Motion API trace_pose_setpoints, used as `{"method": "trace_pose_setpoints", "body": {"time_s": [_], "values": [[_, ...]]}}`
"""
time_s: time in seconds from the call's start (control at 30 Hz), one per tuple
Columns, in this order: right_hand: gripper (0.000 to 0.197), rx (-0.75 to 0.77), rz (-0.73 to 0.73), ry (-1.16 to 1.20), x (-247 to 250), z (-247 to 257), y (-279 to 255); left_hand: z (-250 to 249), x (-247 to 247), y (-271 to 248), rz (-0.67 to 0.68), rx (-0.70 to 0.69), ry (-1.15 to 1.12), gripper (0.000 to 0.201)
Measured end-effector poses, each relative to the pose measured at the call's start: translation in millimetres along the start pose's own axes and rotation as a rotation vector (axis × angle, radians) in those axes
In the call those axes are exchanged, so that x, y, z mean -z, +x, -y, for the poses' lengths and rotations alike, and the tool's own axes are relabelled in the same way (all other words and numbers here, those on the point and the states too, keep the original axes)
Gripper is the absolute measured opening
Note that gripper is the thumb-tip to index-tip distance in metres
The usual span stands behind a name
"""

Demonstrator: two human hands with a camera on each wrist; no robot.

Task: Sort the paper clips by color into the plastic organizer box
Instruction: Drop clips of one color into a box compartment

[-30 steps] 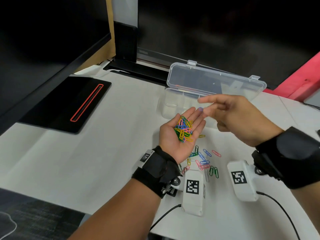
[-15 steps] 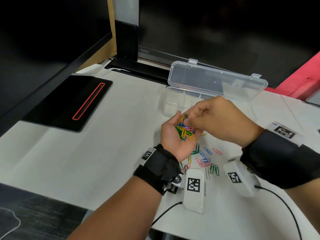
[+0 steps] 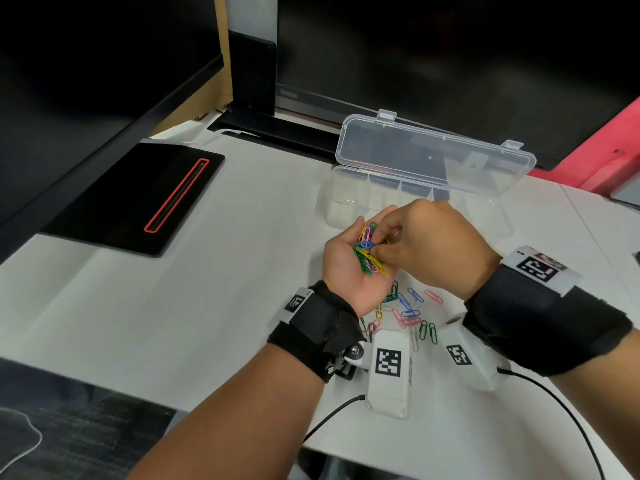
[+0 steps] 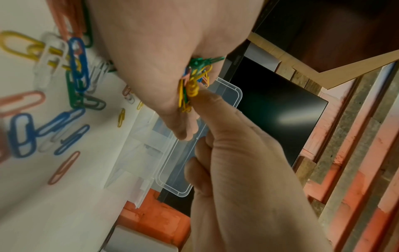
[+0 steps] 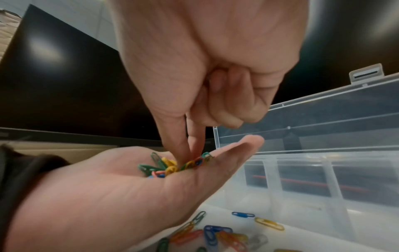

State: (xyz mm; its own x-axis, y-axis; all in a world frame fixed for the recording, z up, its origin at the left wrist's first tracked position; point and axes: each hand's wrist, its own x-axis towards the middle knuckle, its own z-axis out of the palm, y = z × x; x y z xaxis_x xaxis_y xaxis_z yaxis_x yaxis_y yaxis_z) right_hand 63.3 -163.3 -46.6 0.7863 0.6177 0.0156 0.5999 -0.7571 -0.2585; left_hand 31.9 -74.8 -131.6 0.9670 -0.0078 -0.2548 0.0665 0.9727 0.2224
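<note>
Left hand (image 3: 346,261) palm up over the worktop (image 3: 207,306), fingers relaxed and nearly flat, carrying a mixed pile of paper clips (image 3: 367,252) (green, yellow, pink, blue). Nothing curled round them, they just lie in the palm.

Right hand (image 3: 429,247) is above it, knuckles up. Thumb and index reach down into the pile, other fingers (image 5: 226,109) tucked into the palm. The tips are buried among the clips, so I can't tell whether they have actually pinched one.

More loose clips (image 3: 408,311) scattered on the worktop below and between the wrists, several colours, some overlapping.

Plastic organizer box (image 3: 349,202) sits just beyond the hands, clear, lid (image 3: 433,154) open and tilted back. Dividers visible in the base. Compartments nearest the right wrist camera look empty; the rest is hidden by the hands.

Black pad with a red outlined slot (image 3: 138,199) far left on the worktop, well apart from the box.
</note>
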Motion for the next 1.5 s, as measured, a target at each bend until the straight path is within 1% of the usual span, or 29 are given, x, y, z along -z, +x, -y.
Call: {"method": "trace_pose_setpoints", "body": {"time_s": [0.03, 0.1, 0.23, 0.3, 0.37, 0.43, 0.5, 0.57, 0.67, 0.8, 0.87, 0.93, 1.03, 1.1, 1.13, 1.2, 1.23, 1.27, 1.3, 1.33, 1.37, 1.4, 1.43, 1.47, 1.5], "values": [[0.018, -0.006, -0.001, -0.006, -2, 0, 1, 0, 0, 0, 0.002, 0.010, -0.006, 0.056], [0.022, -0.021, -0.001, 0.003, -4, 0, 4, 0, -1, -1, -0.006, 0.021, -0.018, 0.054], [0.011, -0.047, 0.005, 0.112, -1, 0, 7, 0, -3, -2, -0.046, 0.010, -0.034, 0.032], [0.008, -0.046, -0.004, 0.073, -1, 0, 7, 0, -2, 0, -0.059, 0.004, -0.031, 0.033], [0.006, -0.032, -0.006, -0.012, -3, 2, 6, 1, 0, 1, -0.056, 0.012, -0.064, 0.037], [0.010, -0.018, -0.003, -0.033, -6, 3, 4, 1, 1, 2, -0.056, 0.021, -0.086, 0.044], [0.016, -0.020, 0.009, 0.010, -7, 1, 5, 0, 2, 2, -0.048, 0.029, -0.087, 0.047], [0.017, -0.043, 0.021, 0.152, -6, -1, 7, -1, 1, 2, -0.031, 0.016, -0.067, 0.046], [0.015, -0.130, 0.044, 0.539, 1, -3, 3, 0, -3, 1, -0.011, -0.024, -0.041, 0.044], [0.015, -0.260, 0.130, 0.893, 12, -6, -1, 0, -5, 2, 0.019, -0.025, -0.087, 0.040], [0.019, -0.372, 0.231, 1.223, 16, -15, 1, 0, -5, 3, 0.025, -0.029, -0.076, 0.041], [0.016, -0.439, 0.298, 1.517, 19, -23, 3, 0, -3, 4, 0.018, -0.031, -0.048, 0.044], [0.011, -0.442, 0.291, 1.710, 20, -31, 3, 0, -4, 4, 0.035, -0.032, -0.056, 0.045], [0.007, -0.444, 0.233, 1.765, 18, -32, 5, 1, -4, 4, 0.048, -0.042, -0.073, 0.044], [0.007, -0.439, 0.196, 1.777, 17, -33, 6, 1, -4, 4, 0.051, -0.043, -0.072, 0.044], [0.016, -0.437, 0.134, 1.760, 17, -34, 8, 0, -4, 4, 0.053, -0.040, -0.053, 0.045], [0.017, -0.435, 0.124, 1.722, 17, -32, 8, 0, -4, 4, 0.045, -0.041, -0.039, 0.045], [0.018, -0.427, 0.127, 1.650, 17, -29, 8, 0, -4, 4, 0.040, -0.040, -0.027, 0.045], [0.024, -0.410, 0.125, 1.523, 16, -26, 8, 0, -3, 5, 0.033, -0.038, -0.022, 0.045], [0.034, -0.373, 0.101, 1.318, 14, -22, 8, 0, -3, 6, 0.026, -0.037, -0.031, 0.045], [0.040, -0.300, 0.076, 1.056, 11, -18, 7, 1, -1, 6, 0.024, -0.035, -0.048, 0.046], [0.034, -0.198, 0.041, 0.775, 7, -14, 6, 1, 0, 7, 0.029, -0.028, -0.060, 0.050], [0.022, -0.107, 0.016, 0.528, 4, -12, 6, 2, 2, 8, 0.038, -0.018, -0.059, 0.053], [0.013, -0.052, 0.013, 0.326, 1, -10, 5, 2, 3, 8, 0.040, -0.012, -0.052, 0.055], [0.011, -0.033, 0.013, 0.173, -2, -9, 4, 2, 5, 8, 0.037, -0.010, -0.044, 0.057]]}}
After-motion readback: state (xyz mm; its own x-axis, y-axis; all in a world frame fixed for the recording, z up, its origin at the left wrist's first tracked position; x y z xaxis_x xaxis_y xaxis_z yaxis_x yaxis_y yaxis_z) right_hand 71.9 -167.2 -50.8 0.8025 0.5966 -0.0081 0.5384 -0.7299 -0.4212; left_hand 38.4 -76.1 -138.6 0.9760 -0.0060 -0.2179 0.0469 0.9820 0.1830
